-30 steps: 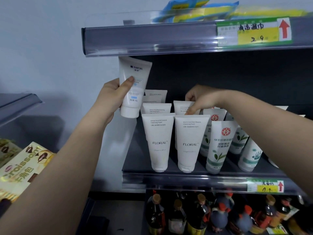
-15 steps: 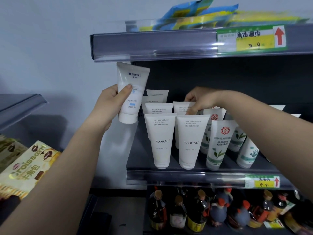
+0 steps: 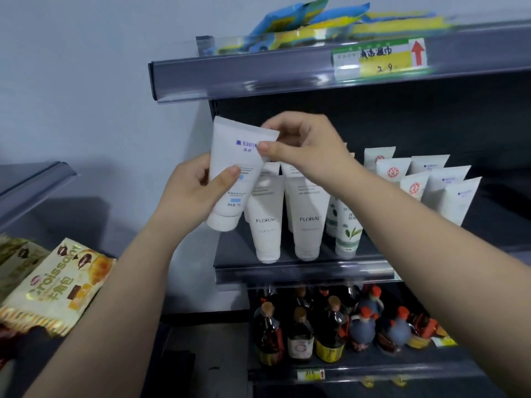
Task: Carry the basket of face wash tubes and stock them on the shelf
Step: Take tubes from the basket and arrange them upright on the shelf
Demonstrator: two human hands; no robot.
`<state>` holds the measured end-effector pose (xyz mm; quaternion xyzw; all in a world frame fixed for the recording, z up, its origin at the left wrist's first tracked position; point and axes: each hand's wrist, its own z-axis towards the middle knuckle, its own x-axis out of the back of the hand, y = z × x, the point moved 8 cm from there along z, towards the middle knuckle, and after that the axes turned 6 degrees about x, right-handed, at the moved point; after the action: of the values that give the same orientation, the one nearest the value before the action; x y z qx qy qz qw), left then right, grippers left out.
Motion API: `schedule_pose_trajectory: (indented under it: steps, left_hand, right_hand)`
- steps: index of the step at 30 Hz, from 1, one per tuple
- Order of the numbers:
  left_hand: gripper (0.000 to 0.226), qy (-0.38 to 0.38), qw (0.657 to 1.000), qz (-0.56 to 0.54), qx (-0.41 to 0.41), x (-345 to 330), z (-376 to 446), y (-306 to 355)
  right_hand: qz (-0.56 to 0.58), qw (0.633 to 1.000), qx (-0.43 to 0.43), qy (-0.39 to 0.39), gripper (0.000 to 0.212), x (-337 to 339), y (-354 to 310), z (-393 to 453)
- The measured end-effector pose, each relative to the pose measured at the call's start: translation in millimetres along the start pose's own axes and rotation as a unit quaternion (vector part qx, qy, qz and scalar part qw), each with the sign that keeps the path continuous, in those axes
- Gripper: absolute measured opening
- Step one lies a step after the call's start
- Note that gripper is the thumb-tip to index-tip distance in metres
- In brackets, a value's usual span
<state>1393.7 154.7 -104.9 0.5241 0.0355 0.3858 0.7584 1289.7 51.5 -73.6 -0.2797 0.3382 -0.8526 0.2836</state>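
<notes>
Our left hand (image 3: 195, 193) grips the white tube (image 3: 238, 170) low down while our right hand (image 3: 301, 145), just above it, pinches its crimped top.

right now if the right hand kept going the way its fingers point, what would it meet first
The right hand points left and already pinches the top of the held tube. Beyond that, only bare wall, though depth is unclear.

Shop aisle: metal shelf (image 3: 304, 272) with price tag (image 3: 379, 60) strips, rows of face wash tubes (image 3: 265, 222), oil bottles (image 3: 330, 326) below, croissant packs (image 3: 54, 285) left, wipes packs (image 3: 290, 27) on top.
</notes>
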Motion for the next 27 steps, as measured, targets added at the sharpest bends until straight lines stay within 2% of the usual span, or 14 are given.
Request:
schedule_pose_trajectory:
  steps: [6,10,17,20,27]
  left_hand:
    - [0.015,-0.071,0.997,-0.015,-0.005,-40,-13,25]
    - [0.024,-0.086,0.995,-0.04,-0.03,-74,-9,55]
    - [0.013,-0.142,0.988,-0.035,-0.045,-179,-5,114]
    - [0.016,-0.16,0.985,-0.035,-0.046,-230,-7,135]
    - [0.011,-0.188,0.982,0.003,-0.013,-314,-5,152]
  right_hand:
    - [0.035,0.999,-0.024,0.007,0.013,37,-8,-38]
    - [-0.002,0.999,-0.035,0.022,0.013,83,-10,-66]
    - [-0.039,0.995,-0.068,0.063,0.008,190,-17,-124]
    - [-0.055,0.992,-0.076,0.082,0.011,238,-19,-150]
    - [-0.099,0.983,-0.116,0.098,0.014,322,-10,-193]
